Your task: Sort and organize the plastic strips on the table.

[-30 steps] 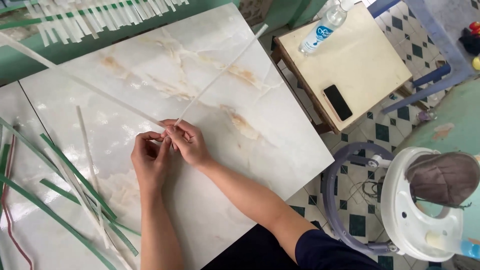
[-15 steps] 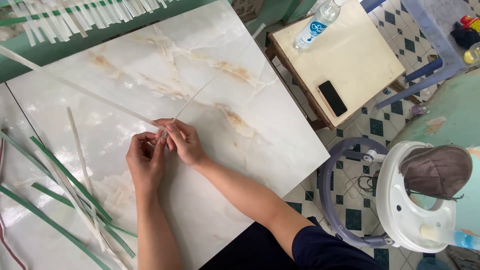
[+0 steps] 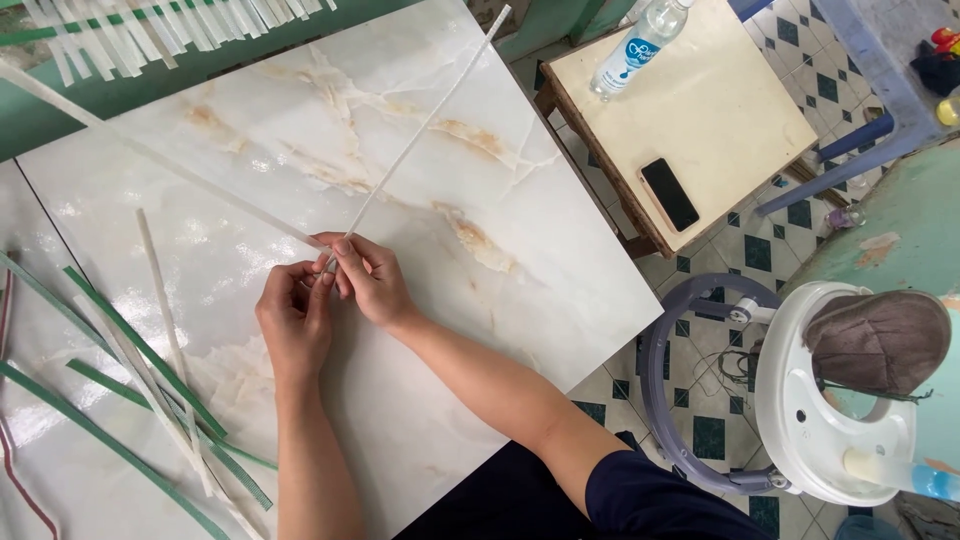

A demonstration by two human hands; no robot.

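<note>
Both my hands meet over a marble-patterned slab [image 3: 520, 250]. My left hand [image 3: 295, 325] and my right hand [image 3: 370, 280] pinch the near end of a long thin white strip [image 3: 420, 125] that runs up and right toward the slab's far edge. Their fingertips touch each other around the strip. A second pale strip [image 3: 150, 155] comes in from the upper left and ends near my fingers.
Green strips [image 3: 140, 350] and white strips [image 3: 165, 330] lie at the left. More white strips [image 3: 180, 25] lie along the top edge. A small beige table [image 3: 730, 130] carries a water bottle [image 3: 640, 45] and a phone [image 3: 669, 193]. A white and purple baby walker [image 3: 800, 400] stands at the right.
The view has shifted slightly. My hands stay together on the strip's end, and the strip's far end now points more steeply up and away.
</note>
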